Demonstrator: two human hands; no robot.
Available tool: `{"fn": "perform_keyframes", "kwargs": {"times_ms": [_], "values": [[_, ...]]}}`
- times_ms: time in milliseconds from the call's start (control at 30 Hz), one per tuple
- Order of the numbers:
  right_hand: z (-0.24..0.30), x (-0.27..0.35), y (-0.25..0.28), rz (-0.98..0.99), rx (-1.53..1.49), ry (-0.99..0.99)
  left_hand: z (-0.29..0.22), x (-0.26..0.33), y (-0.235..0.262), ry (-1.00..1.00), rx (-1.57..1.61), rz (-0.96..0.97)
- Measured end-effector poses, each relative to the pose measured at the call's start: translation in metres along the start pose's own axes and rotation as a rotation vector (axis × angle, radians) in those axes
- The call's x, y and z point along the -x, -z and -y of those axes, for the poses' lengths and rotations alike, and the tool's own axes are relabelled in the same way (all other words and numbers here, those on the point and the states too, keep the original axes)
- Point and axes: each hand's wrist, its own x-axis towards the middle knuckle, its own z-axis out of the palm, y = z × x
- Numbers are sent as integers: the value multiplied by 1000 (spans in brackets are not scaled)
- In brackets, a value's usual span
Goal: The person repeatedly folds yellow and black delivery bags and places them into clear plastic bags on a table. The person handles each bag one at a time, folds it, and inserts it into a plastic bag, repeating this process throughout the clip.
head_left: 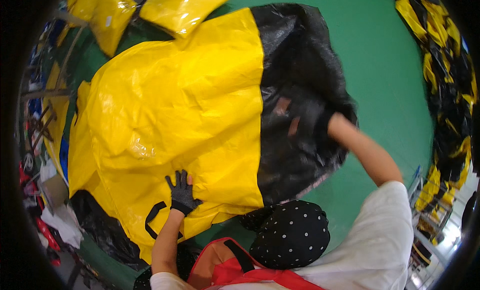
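Note:
A large yellow and black plastic sheet or cover (180, 105) lies spread and wrinkled before me, yellow on the left and black on the right. My left hand (184, 194), in a dark dotted glove with a bare thumb tip, presses flat on the yellow part near its close edge, fingers spread. A black strap (150, 220) curves beside that wrist. Over the black part (297, 45) is my right hand (302, 117), also dark-gloved with two bare fingertips. Motion smears it against the black material, so its grip is unclear.
Yellow bundles in clear plastic (185, 7) lie at the far left. Black and yellow material (442, 80) is piled along the right rim, near a metal rack (430, 200). Clutter (50, 190) fills the left side. The floor (385, 75) is green.

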Motion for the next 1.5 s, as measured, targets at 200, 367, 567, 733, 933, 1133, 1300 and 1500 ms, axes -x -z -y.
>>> {"fn": "perform_keyframes", "kwargs": {"times_ms": [200,367,567,733,933,1133,1300,1500], "values": [[-42,-21,-18,144,-177,-380,-16,-7,10,4,116,-180],[-107,-57,34,-819,356,149,-125,-27,42,-286,313,-289],[-248,-124,25,-563,-25,-650,-142,-64,38,-611,322,72],[27,4,-27,-523,9,114,-110,-122,134,-348,150,-308],[-42,160,-221,-372,-39,-96,-21,-165,86,-115,-89,-122],[-22,127,-111,-1202,191,-565,-44,-135,80,45,-10,-616],[-122,114,-249,-962,-242,-1089,-57,-117,54,72,99,-318],[-68,127,-101,-1420,-228,-616,-93,-153,205,-366,219,-797]]}}
